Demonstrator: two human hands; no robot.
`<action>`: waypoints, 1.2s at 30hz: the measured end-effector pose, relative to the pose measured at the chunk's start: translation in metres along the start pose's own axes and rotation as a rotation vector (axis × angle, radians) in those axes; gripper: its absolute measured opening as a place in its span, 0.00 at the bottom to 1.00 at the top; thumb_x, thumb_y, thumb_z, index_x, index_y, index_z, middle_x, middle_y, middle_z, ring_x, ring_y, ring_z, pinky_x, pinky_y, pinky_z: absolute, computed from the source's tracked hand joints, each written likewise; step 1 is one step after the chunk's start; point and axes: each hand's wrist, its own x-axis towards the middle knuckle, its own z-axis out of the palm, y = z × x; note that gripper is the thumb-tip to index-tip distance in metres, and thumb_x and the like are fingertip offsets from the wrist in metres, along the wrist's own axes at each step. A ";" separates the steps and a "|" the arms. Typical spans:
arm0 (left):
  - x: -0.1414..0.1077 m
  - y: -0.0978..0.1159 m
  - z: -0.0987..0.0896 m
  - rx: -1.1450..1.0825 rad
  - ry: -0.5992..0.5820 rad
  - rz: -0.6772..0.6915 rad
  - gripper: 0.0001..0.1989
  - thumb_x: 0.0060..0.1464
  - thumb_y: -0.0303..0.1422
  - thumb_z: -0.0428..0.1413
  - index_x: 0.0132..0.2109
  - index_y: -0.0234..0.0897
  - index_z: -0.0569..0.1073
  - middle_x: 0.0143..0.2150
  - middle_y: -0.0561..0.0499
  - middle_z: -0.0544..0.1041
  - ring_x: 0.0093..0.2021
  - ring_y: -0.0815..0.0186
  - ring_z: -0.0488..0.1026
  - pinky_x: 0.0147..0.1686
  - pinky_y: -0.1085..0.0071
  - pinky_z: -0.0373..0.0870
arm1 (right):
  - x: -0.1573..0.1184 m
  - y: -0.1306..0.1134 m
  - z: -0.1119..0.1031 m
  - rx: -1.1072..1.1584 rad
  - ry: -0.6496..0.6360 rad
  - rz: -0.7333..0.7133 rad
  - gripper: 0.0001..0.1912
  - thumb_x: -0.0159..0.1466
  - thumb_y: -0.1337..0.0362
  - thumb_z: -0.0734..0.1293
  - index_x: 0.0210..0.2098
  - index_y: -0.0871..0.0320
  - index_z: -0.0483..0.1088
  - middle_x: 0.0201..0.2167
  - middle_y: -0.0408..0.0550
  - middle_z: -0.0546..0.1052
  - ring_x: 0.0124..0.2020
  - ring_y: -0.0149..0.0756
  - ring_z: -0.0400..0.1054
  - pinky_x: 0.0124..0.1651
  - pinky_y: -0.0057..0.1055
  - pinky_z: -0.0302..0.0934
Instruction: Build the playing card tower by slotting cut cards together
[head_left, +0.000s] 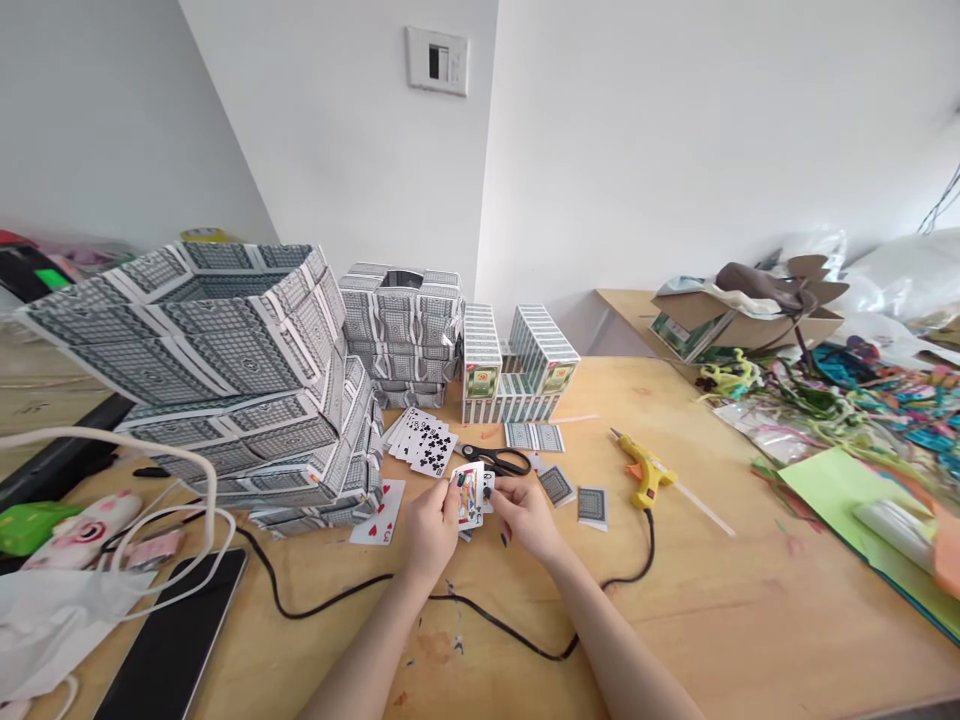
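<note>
My left hand (pixel 432 522) is closed around a few playing cards, a face card (pixel 471 492) showing at the front. A second card (pixel 488 490) just to its right is pinched by my right hand (pixel 526 514). Right behind them lie black-handled scissors (pixel 504 461), partly hidden by the cards. A fan of black-suit cards (pixel 424 441) spreads face up beyond my left hand, and a red hearts card (pixel 379 512) lies to its left. Small face-down cards (pixel 556 485) rest to the right of my right hand, near a yellow glue gun (pixel 645 470).
Folded-card structures (pixel 255 360) rise high at left, with a shorter one (pixel 405 330) behind. Stacked card boxes (pixel 517 400) stand at the back. A black cord (pixel 517 634) crosses the table in front. A black tablet-like slab (pixel 176 640) lies front left; craft scraps (pixel 855 420) cover the right.
</note>
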 end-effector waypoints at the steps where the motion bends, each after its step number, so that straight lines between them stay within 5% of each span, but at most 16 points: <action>1: -0.001 0.000 0.001 0.027 0.023 0.047 0.17 0.57 0.33 0.42 0.22 0.36 0.63 0.16 0.54 0.66 0.17 0.72 0.63 0.18 0.76 0.54 | -0.001 0.001 0.002 -0.029 0.025 -0.017 0.16 0.57 0.54 0.59 0.30 0.62 0.69 0.14 0.38 0.62 0.10 0.23 0.52 0.13 0.22 0.45; 5: -0.006 0.005 0.002 0.079 0.081 0.208 0.13 0.57 0.30 0.44 0.27 0.35 0.67 0.19 0.51 0.70 0.22 0.70 0.68 0.23 0.75 0.60 | -0.004 0.004 0.013 -0.213 0.195 -0.150 0.15 0.58 0.57 0.57 0.24 0.61 0.67 0.16 0.41 0.64 0.16 0.26 0.54 0.18 0.23 0.47; 12: -0.011 0.016 0.006 0.105 0.003 0.365 0.07 0.56 0.28 0.46 0.39 0.34 0.68 0.23 0.50 0.71 0.25 0.67 0.70 0.27 0.71 0.64 | -0.009 0.012 0.019 -0.580 0.389 -0.215 0.13 0.57 0.62 0.57 0.19 0.58 0.63 0.12 0.41 0.62 0.14 0.27 0.51 0.19 0.26 0.43; 25: -0.011 0.017 0.006 0.032 -0.041 0.385 0.08 0.57 0.28 0.45 0.37 0.34 0.68 0.21 0.51 0.69 0.24 0.68 0.68 0.26 0.73 0.62 | -0.004 0.006 0.013 -0.425 0.492 -0.158 0.24 0.58 0.52 0.58 0.11 0.58 0.55 0.09 0.39 0.55 0.14 0.25 0.45 0.18 0.25 0.40; 28: -0.012 0.015 0.007 0.019 0.010 0.277 0.10 0.57 0.28 0.44 0.30 0.35 0.67 0.20 0.51 0.68 0.22 0.70 0.67 0.25 0.74 0.61 | -0.002 0.005 0.009 -0.306 0.430 -0.132 0.23 0.57 0.50 0.58 0.13 0.59 0.57 0.10 0.39 0.57 0.14 0.25 0.48 0.17 0.24 0.41; 33: -0.010 0.008 0.007 0.041 0.088 0.038 0.16 0.57 0.32 0.42 0.23 0.37 0.63 0.18 0.51 0.67 0.20 0.70 0.65 0.22 0.75 0.58 | 0.000 0.003 0.004 -0.068 0.094 0.011 0.17 0.56 0.52 0.59 0.20 0.59 0.62 0.08 0.36 0.58 0.08 0.25 0.53 0.12 0.22 0.43; 36: -0.008 0.007 0.005 0.062 0.116 -0.004 0.17 0.57 0.33 0.41 0.22 0.37 0.64 0.17 0.51 0.67 0.19 0.70 0.65 0.22 0.74 0.57 | -0.001 0.001 0.004 -0.080 -0.001 0.014 0.15 0.56 0.54 0.59 0.22 0.59 0.64 0.10 0.36 0.60 0.08 0.25 0.54 0.12 0.22 0.44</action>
